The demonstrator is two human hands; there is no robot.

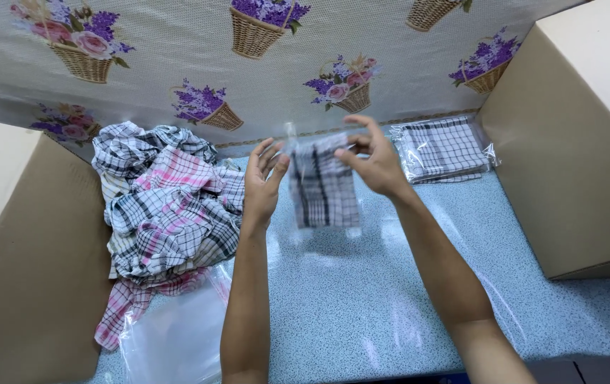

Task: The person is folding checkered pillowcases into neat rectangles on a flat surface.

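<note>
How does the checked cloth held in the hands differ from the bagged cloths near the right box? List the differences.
The held cloth hangs upright in the air between the left hand and right hand; the bagged stack lies flat on the blue table. The held cloth looks like one piece; the bagged stack looks like several. Both are black-and-white checked and in clear plastic.

Both forearms were bare up to the frame edge, with no sleeve seen. The left hand (262,186) and right hand (376,165) wore no gloves, rings or watch.
</note>
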